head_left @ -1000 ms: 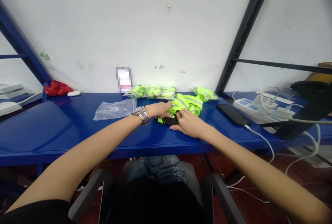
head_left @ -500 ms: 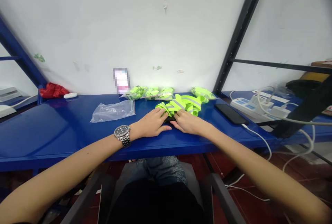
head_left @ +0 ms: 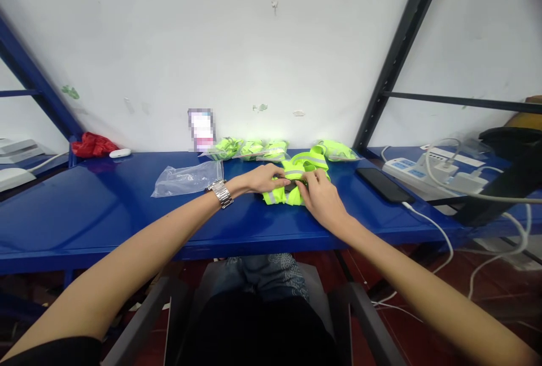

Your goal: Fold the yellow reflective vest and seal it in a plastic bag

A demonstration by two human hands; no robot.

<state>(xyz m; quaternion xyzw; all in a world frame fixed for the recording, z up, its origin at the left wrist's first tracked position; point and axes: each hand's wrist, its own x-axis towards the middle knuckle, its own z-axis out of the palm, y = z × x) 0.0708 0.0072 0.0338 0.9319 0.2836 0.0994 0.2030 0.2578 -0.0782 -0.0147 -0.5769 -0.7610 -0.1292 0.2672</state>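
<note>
1. Your left hand [head_left: 265, 178] has its fingers closed on the left side of the neon-yellow reflective strap bundle [head_left: 296, 179]. A metal wristwatch [head_left: 220, 193] sits on that wrist.
2. Your right hand [head_left: 322, 199] meets the bundle from the right, fingers curled together and pinching it near a small dark part in the middle; what that part is, you can hardly tell from this view.
3. The bundle rests on the blue worktop [head_left: 127, 213], straight ahead of you, between both hands, with a loop rising at its far side.
4. Just behind it, against the white wall, lie several bagged neon straps [head_left: 249, 149] in a row.
5. To the left of your left hand lies a clear plastic bag [head_left: 188, 178], flat on the worktop.
6. To the right, well apart from the bundle, lies a black phone [head_left: 379, 184] with a white cable [head_left: 427, 222] plugged in, and beyond it a white power strip [head_left: 427, 168].
7. Far left, by the wall, are a red crumpled bag [head_left: 93, 144] and a small white case [head_left: 119, 153].
</note>
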